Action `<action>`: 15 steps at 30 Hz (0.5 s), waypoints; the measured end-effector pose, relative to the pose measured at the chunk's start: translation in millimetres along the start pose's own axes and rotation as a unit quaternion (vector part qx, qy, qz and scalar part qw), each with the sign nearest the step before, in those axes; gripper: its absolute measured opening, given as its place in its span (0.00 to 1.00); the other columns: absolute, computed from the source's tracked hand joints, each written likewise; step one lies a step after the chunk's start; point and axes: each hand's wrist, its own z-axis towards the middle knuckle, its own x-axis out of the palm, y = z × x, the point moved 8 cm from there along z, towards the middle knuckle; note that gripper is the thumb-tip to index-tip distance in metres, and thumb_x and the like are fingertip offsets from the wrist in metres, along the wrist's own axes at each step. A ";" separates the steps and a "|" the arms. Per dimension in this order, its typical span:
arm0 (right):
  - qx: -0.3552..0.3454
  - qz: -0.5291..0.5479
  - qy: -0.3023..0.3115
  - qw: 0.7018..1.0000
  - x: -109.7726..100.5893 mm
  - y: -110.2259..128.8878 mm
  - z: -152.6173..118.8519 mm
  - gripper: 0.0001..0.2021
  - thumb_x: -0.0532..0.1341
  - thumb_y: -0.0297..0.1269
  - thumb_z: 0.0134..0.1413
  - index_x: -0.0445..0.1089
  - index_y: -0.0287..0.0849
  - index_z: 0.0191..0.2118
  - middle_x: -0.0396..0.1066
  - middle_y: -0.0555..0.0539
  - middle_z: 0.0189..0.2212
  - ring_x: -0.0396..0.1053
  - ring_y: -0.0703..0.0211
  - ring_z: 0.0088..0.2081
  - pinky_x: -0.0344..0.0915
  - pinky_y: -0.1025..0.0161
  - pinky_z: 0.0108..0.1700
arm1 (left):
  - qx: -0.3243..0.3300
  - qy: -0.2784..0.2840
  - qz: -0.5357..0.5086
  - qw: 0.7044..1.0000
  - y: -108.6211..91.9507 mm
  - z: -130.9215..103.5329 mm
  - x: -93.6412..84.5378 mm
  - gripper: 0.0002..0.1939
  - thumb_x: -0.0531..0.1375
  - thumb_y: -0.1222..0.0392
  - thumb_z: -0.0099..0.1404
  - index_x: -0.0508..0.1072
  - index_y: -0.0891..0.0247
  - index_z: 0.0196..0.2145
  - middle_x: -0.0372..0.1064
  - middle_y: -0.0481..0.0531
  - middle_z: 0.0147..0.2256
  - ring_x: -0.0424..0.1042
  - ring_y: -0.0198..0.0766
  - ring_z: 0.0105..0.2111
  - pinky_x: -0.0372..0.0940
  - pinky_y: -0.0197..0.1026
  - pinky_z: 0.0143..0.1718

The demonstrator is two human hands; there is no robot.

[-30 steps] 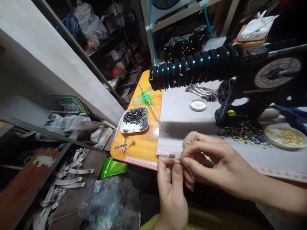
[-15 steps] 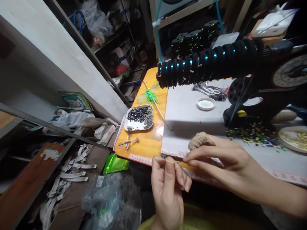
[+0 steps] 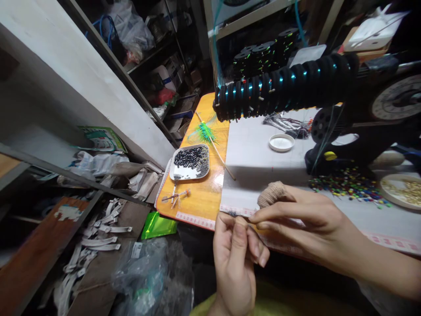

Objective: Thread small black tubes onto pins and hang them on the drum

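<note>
My left hand (image 3: pixel 235 259) is raised in front of the table edge, thumb and forefinger pinched on a tiny dark piece (image 3: pixel 233 214) with a thin line. My right hand (image 3: pixel 296 221) reaches in from the right, its fingertips pinched together right beside the left fingers, apparently on the same fine line, with one finger wrapped in beige tape. Both hands hover over the near edge of a white mat (image 3: pixel 259 162) on the orange table (image 3: pixel 197 197).
A white tray of small black tubes (image 3: pixel 190 161) and a green feathered stick (image 3: pixel 210 140) lie on the orange table. A row of black spools (image 3: pixel 283 90) on a winder juts overhead. Coloured beads (image 3: pixel 348 186), a white lid (image 3: pixel 281 142) and a dish of brass bits (image 3: pixel 403 189) sit right. Cluttered floor lies left.
The hands have stayed close together at the table edge; my left hand dropped slightly then rose again, and the right fingertips closed in on it. The view shifted a little.
</note>
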 end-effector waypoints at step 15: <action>0.006 -0.001 -0.016 1.000 -2.6 -0.8 1.8 0.05 0.67 0.34 0.63 0.82 0.43 0.39 0.74 0.46 0.30 0.73 0.62 0.31 0.71 0.69 0.30 | -0.057 -0.043 -0.009 0.997 0.8 -0.9 0.5 0.15 0.70 0.55 0.67 0.68 0.62 0.34 0.62 0.41 0.21 0.55 0.26 0.19 0.56 0.28 0.22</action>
